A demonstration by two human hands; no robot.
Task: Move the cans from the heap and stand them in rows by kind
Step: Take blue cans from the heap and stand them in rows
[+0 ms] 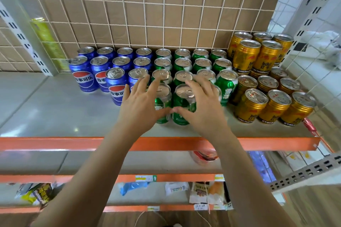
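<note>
Shelf (55,108), top tier. Both hands are reaching over the two nearest green cans (181,102), at the front of the middle block. Left hand (140,101) is spreading over the left one and right hand (201,105) is covering the right one, thumbs almost meeting at the cans' near side. Each grip is apart, fingers splayed, clamping nothing. Blue Pepsi cans (83,77) are standing in rows to the left, gold Red Bull cans (252,105) to the right.
</note>
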